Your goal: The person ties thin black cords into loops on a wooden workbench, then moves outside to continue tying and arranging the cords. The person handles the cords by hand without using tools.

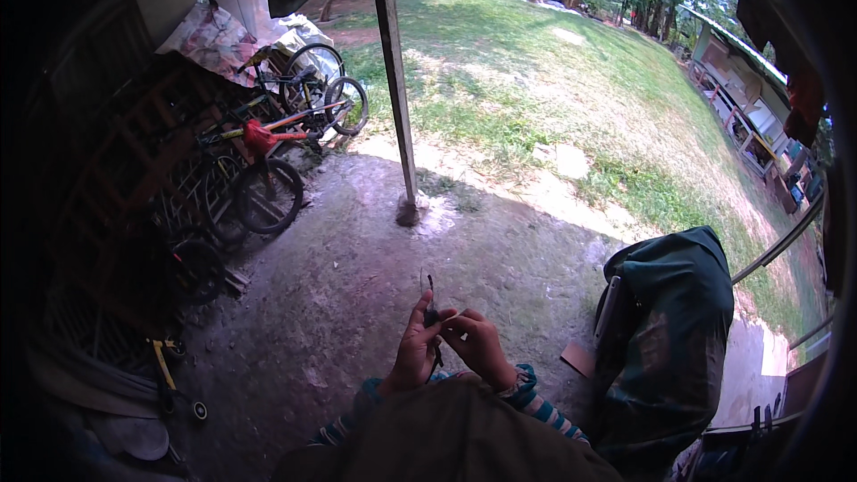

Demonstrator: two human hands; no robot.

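Observation:
My left hand (413,345) is closed around a small dark object (432,316) with a slim black end (430,283) poking up past the fingertips. A very thin wire-like line rises beside that end, and another dark piece (438,357) hangs below the fingers. Close against it, my right hand (476,344) pinches a thin pale strip (453,316) that meets the dark object. Both hands are in front of my body, over the concrete floor (357,303). The object is too small for its kind to be made out.
Several bicycles (268,192) lean at the left, with a yellow scooter (165,366) nearer. A post (397,80) stands ahead. At my right is a bulky thing under a dark green cover (669,303), with a brown flat piece (578,359) beside it. Grass (500,80) lies beyond.

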